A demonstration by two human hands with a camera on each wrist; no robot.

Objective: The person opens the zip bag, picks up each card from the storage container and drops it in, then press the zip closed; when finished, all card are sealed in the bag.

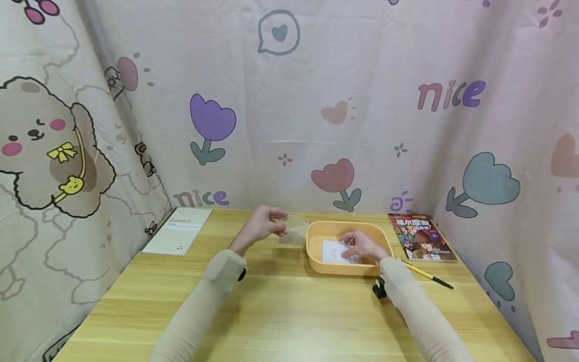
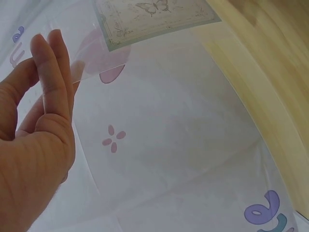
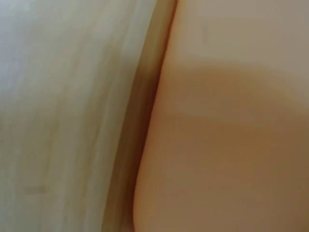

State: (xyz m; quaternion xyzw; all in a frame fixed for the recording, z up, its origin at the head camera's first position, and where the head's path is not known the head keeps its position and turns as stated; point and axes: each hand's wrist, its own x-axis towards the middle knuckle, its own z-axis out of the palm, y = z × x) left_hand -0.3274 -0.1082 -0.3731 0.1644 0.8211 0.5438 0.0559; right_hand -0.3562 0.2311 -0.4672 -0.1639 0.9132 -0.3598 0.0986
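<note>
My left hand (image 1: 267,222) is raised over the table left of an orange-yellow plastic bin (image 1: 344,270). Its fingers pinch the edge of a clear plastic bag (image 1: 295,230), which hangs to the right. In the left wrist view a card with a butterfly print and green border (image 2: 157,21) shows beyond the fingers, overlapped by the clear plastic. My right hand (image 1: 363,245) reaches down into the bin, thumb and forefinger apart, over a white paper with faint markings (image 1: 332,250). The bin wall (image 3: 222,145) fills much of the blurred right wrist view, and the right fingers are hidden there.
A white notebook marked Gambit (image 1: 178,231) lies at the table's back left. At the back right are a colourful comic-style book (image 1: 422,239) and a yellow-and-black pen (image 1: 427,274), close to the bin. A printed curtain (image 1: 289,125) hangs behind the wooden table (image 1: 289,311).
</note>
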